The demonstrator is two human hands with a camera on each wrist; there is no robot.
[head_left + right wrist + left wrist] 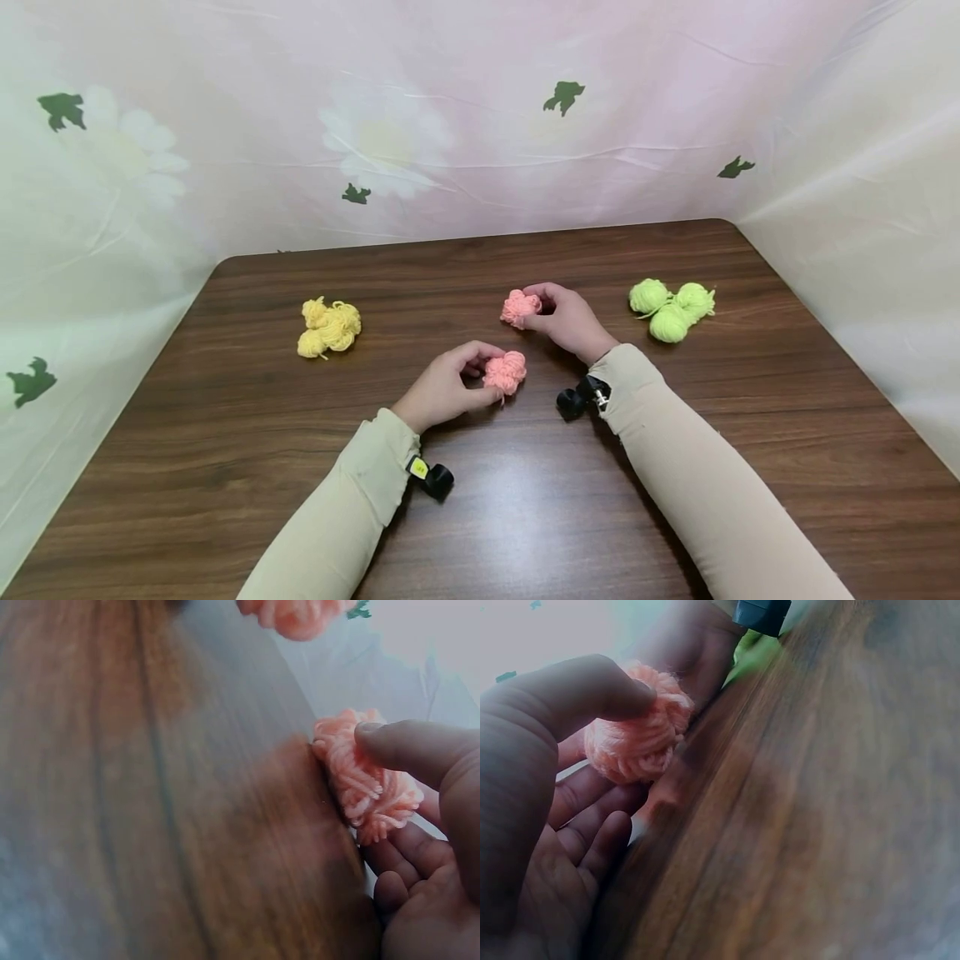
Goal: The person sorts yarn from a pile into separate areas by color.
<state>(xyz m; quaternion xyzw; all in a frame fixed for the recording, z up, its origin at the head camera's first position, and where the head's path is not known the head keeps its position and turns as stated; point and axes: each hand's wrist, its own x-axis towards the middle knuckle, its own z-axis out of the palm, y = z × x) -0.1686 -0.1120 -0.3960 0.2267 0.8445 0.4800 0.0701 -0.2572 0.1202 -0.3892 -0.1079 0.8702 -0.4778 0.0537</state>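
Near the middle of the table, my left hand (453, 387) pinches a pink yarn ball (506, 373) between thumb and fingers. In the left wrist view the thumb lies across that yarn ball (641, 735), with the fingers curled beneath. A little farther back, my right hand (570, 321) grips a second pink yarn ball (519, 307) from its right side. The right wrist view shows the thumb pressed on this yarn ball (367, 776), which sits at or just above the tabletop; I cannot tell which. The two pink balls stand apart.
A cluster of yellow yarn balls (330, 327) lies on the wooden table (225, 433) at the left. Several light green yarn balls (671, 310) sit together at the right. Behind the table's far edge hangs a floral cloth (465, 125).
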